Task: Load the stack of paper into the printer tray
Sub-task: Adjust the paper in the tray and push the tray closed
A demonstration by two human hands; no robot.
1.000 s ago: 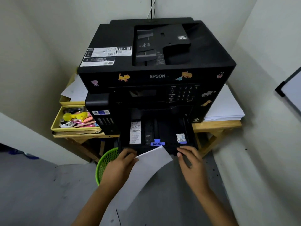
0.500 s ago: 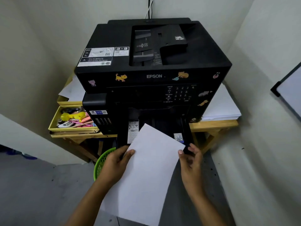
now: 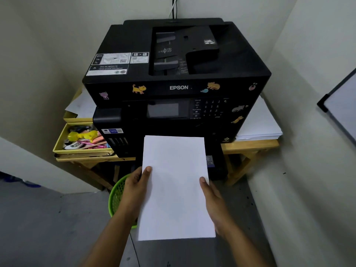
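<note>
A white stack of paper (image 3: 176, 187) lies flat and squared up in front of the black Epson printer (image 3: 177, 81), its far edge over the pulled-out tray (image 3: 216, 164). My left hand (image 3: 137, 185) grips the paper's left edge, thumb on top. My right hand (image 3: 211, 193) grips the right edge, thumb on top. The paper hides most of the tray; only the tray's right side shows.
The printer stands on a wooden table (image 3: 250, 146). A yellow tray of stationery (image 3: 82, 140) sits at its left and a pile of white sheets (image 3: 260, 126) at its right. A green basket (image 3: 117, 197) stands on the floor under my left hand. Walls close in on both sides.
The paper has swung from a slanted hold in my left hand to straight and level. My right hand left the tray's front edge and took the paper's right side.
</note>
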